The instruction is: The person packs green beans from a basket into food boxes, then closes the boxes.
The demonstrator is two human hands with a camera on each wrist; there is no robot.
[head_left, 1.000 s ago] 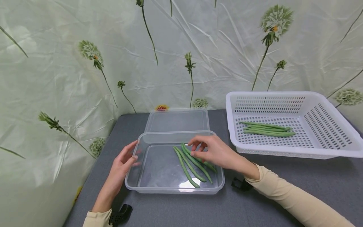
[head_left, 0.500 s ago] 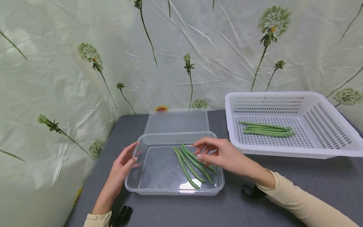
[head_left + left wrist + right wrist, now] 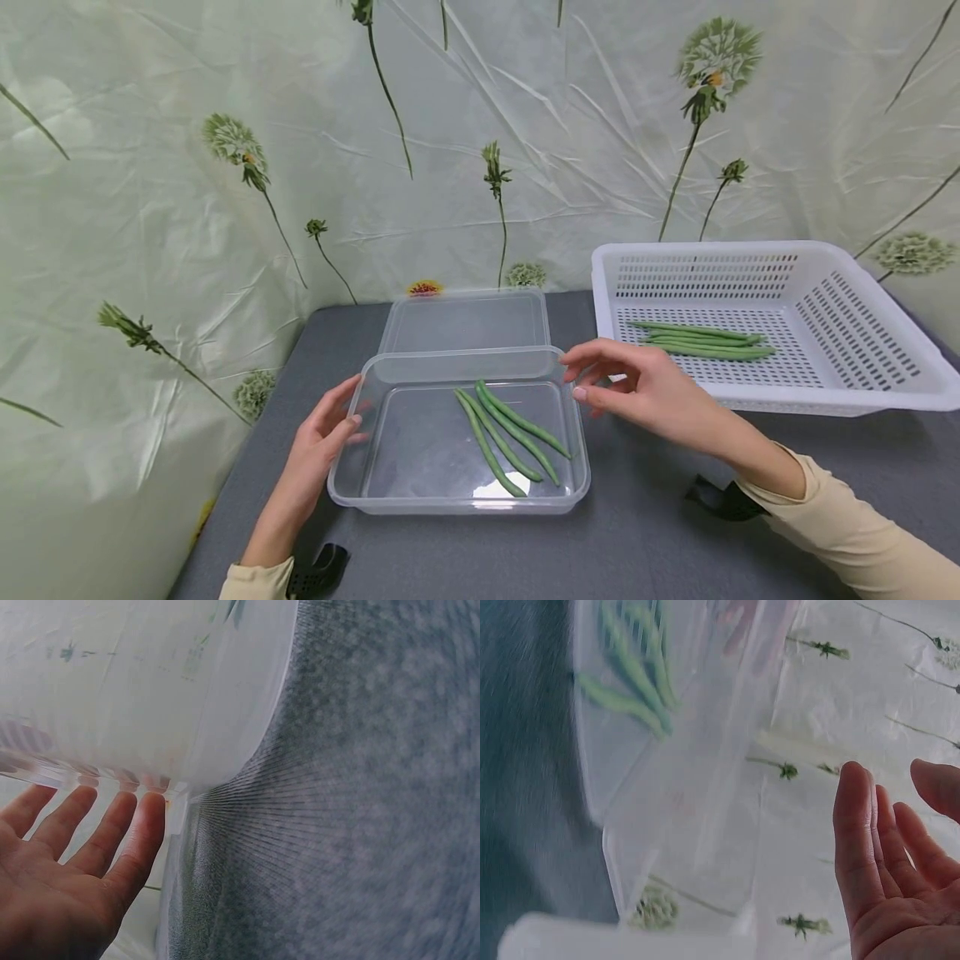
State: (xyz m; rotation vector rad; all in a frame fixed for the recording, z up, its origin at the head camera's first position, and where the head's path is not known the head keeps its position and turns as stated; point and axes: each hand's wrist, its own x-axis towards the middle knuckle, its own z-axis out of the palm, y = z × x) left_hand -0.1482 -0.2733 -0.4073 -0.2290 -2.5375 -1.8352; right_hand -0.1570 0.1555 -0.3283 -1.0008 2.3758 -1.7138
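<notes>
Three green beans (image 3: 510,429) lie in the clear container (image 3: 390,492) steadied by the flat left hand (image 3: 318,442), several wait in the white basket (image 3: 862,392), and the empty, relaxed right hand (image 3: 645,392) hovers between.

Beige long sleeves (image 3: 862,533), black wrist straps (image 3: 723,500)

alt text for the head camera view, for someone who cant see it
A person's left hand rests on the side of a clear container holding green beans, while the right hand, empty, hovers beside it. A white basket with more beans stands to the right.
</notes>
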